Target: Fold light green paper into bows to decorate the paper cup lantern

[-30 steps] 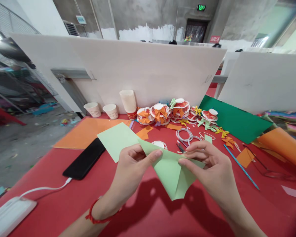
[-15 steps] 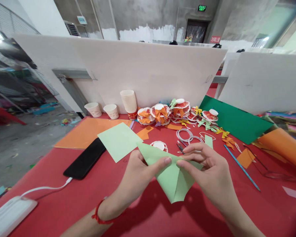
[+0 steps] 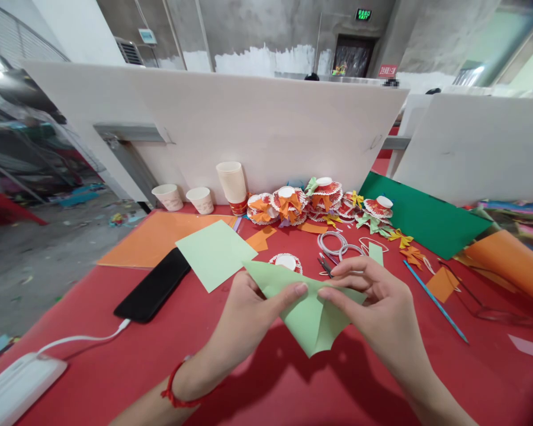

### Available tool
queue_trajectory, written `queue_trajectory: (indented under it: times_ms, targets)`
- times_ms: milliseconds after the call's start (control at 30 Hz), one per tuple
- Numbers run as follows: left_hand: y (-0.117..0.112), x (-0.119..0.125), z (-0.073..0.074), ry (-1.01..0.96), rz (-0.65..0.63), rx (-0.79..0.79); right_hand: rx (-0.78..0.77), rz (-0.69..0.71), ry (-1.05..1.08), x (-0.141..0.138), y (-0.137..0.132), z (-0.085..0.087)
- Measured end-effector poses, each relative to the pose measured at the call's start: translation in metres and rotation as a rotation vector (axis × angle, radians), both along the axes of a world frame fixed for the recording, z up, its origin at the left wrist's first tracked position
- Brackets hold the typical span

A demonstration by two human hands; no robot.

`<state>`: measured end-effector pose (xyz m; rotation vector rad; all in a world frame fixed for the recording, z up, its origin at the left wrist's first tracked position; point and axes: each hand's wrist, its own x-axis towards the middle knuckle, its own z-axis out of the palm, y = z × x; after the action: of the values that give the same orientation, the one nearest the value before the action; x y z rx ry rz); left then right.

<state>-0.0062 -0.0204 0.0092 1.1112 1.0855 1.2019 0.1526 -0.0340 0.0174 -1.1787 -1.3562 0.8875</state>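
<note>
A sheet of light green paper (image 3: 308,322), creased and partly folded with a point toward me, is held above the red table between both hands. My left hand (image 3: 255,307) pinches its upper left part, thumb on top and fingers hidden behind. On the right part, my right hand (image 3: 373,302) pinches the sheet near its middle crease, thumb tip close to the left thumb. Flat on the table beyond my left hand lies another light green square sheet (image 3: 217,254). Scissors (image 3: 325,264) and a red-and-white frilled paper cup piece (image 3: 286,262) lie just behind the held paper.
A black phone (image 3: 153,287) is cabled to a white power bank (image 3: 22,384) at left. Paper cups (image 3: 199,201) and frilled cup crafts with bows (image 3: 288,204) line the white partition (image 3: 249,124). A blue pencil (image 3: 435,302) and orange paper (image 3: 444,284) lie at right.
The held paper's lower point has risen slightly and its left corner has shifted a little left and down. Both hands keep their pinch in nearly the same place.
</note>
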Motion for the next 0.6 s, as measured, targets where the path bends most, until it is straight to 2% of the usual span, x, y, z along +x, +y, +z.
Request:
queue_trajectory:
  times_ms: [300,467,600]
  targets:
    - [0.001,0.000,-0.001,-0.004,-0.008,-0.021,0.001,-0.004,-0.017,0.000,0.002,0.000]
    - [0.007,-0.005,-0.003,-0.151,0.048,0.054,0.007,-0.006,-0.064,0.004,0.002,0.000]
    - [0.013,-0.010,0.002,-0.288,0.119,0.084,0.029,0.009,-0.073,0.004,0.003,0.001]
